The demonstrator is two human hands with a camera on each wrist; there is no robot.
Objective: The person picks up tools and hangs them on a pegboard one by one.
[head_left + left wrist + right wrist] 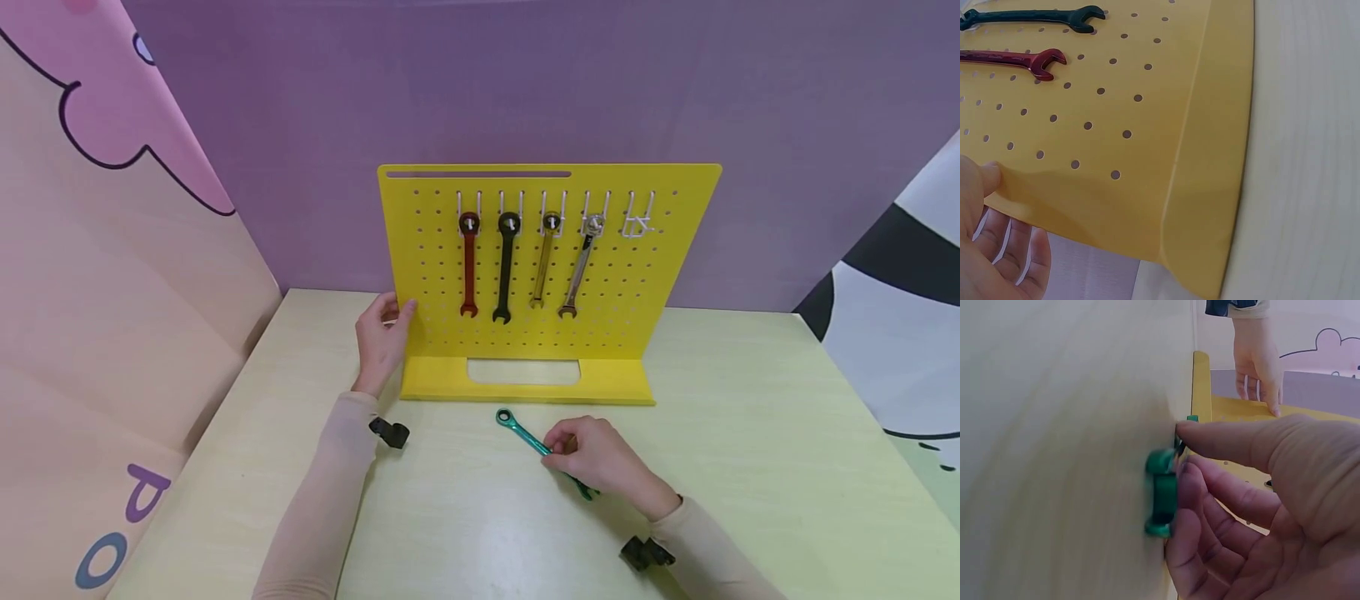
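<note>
A yellow pegboard stand (435, 333) stands upright on the table. My left hand (382, 337) holds its left edge, the thumb on the front face and the other fingers behind it; the left wrist view shows that hand (997, 250) at the board's side edge. In front of the stand, my right hand (600, 454) pinches a green combination wrench (525, 433) around the middle of its handle. The wrench's ring end points toward the board. Its open end (1163, 494) faces the camera in the right wrist view, close over the tabletop; the fingers cover part of the handle.
On white hooks hang a red wrench (469, 267), a black wrench (506, 271), a gold-toned wrench (543, 262) and a silver wrench (578, 271). Another white hook (637, 221) at the right holds no wrench. A purple backdrop (525, 83) rises behind the pale wooden table (750, 417).
</note>
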